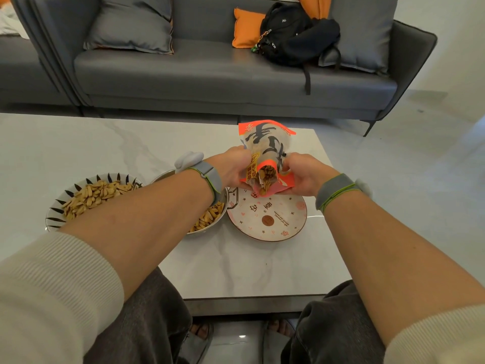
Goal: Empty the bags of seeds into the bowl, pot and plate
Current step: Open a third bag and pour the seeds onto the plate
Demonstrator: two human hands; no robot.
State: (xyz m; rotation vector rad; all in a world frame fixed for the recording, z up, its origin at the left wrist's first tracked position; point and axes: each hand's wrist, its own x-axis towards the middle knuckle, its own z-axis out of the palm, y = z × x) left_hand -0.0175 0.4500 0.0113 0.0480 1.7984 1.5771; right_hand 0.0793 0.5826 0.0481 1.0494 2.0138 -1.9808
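An orange and clear bag of seeds [267, 145] is tipped with its open mouth toward me, just above the far edge of the pink-patterned plate [283, 222]. Seeds show in the mouth. My left hand [233, 169] grips the bag's left side and my right hand [304, 174] grips its right side at the opening. The plate holds no seeds. A steel pot [210, 219] with seeds stands left of the plate, partly hidden by my left forearm. The striped bowl [86, 198] at the left is filled with pale seeds.
The white marble table [236, 269] ends just beyond the bag and to the right of the plate. A grey sofa [210, 74] with cushions and a black backpack [294, 35] stands behind it. My knees are at the near edge.
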